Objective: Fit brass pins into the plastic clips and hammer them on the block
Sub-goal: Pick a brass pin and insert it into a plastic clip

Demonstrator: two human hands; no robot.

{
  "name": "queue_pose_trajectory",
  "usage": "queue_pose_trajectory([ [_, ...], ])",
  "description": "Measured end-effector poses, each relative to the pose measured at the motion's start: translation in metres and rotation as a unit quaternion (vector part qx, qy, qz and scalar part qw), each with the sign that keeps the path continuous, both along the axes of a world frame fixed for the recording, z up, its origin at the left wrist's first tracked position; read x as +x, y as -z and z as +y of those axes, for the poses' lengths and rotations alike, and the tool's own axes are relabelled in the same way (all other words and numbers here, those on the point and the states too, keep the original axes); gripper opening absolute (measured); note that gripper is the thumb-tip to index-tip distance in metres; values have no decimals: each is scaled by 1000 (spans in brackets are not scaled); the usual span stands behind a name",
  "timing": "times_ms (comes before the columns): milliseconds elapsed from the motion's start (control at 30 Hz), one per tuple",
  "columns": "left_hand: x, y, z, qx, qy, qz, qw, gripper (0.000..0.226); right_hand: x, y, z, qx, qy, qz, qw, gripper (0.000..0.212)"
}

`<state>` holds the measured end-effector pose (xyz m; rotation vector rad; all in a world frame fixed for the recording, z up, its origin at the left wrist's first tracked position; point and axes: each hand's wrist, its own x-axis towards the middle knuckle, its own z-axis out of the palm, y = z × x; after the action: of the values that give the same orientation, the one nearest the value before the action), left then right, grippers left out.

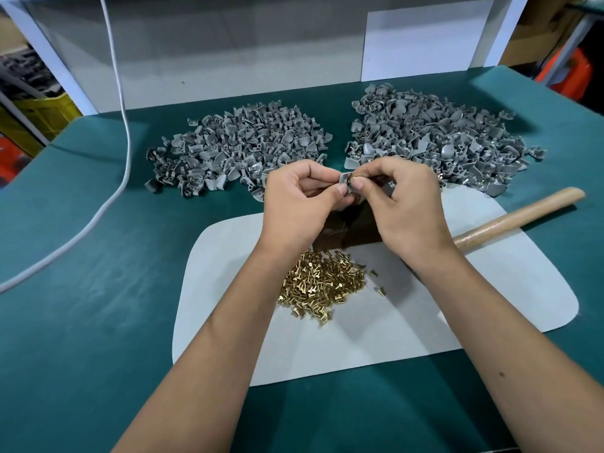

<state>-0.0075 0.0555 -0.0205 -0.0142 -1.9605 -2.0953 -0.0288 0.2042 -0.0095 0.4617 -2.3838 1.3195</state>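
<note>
Both hands meet just above the far edge of the pale grey rounded mat (490,289), which serves as landmark. Left hand (299,204) pinches a small grey plastic clip (343,178) between thumb and forefinger; right hand (405,204) pinches at the same clip from the other side, fingertips touching it. A dark, small piece sits at the contact point; too small and shaded to say whether it is a pin.

Dark brown block (346,228) lies on the mat's far part, mostly hidden under both hands; its outline cannot be made out. Loose heap of short brass pins (322,284) lies at mat centre, partly covered by the left wrist, a few strays just right of it.

Wooden hammer handle (523,214) crosses the mat's far right corner; its head is hidden behind the right forearm.

Beyond the mat, on the green tabletop (81,322): two heaps of grey plastic clips, left (235,145) and right (441,138). White cable (125,125) runs well left of the mat.
</note>
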Motion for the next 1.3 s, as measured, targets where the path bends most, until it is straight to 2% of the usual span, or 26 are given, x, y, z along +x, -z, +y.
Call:
queue_pose_trajectory([
  [533,-2,4,5,-22,-22,11,999,11,0,0,1,12,11,-3,1000,8],
  [833,0,1,6,-28,-16,9,999,19,3,-1,0,37,24,7,999,9],
  [1100,-2,5,8,-130,-63,39,989,26,7,-2,-6,88,49,21,995,10],
  [1200,-4,7,9,-178,-92,59,978,21,6,-3,-9,126,67,21,990,10],
  [1300,-4,8,10,-203,-96,80,971,16,7,-2,-9,85,65,17,994,10],
])
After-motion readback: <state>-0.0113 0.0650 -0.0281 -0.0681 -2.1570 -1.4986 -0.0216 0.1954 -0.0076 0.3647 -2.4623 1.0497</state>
